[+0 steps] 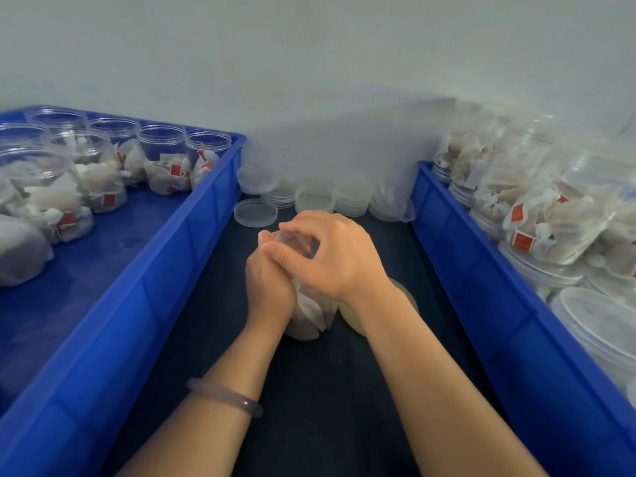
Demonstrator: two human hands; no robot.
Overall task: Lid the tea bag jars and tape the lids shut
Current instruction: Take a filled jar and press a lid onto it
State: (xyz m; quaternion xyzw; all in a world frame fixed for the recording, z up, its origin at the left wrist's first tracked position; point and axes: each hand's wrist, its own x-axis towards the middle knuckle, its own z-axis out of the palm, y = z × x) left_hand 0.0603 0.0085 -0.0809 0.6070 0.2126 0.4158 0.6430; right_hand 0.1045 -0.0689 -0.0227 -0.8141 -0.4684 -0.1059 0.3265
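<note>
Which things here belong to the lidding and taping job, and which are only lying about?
For the job: jar gripped by left hand and right hand; loose lids; what looks like a tape roll; open jars in the left crate.
Only lying about: lidded jars in the right crate; white bundle; bracelet.

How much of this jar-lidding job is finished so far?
Done: lidded jars piled in the right crate. In hand: the left hand grips a jar while the right hand fits its lid; whether it is taped, I cannot tell. Left: several open jars in the left crate, with spare lids stacked behind.
</note>
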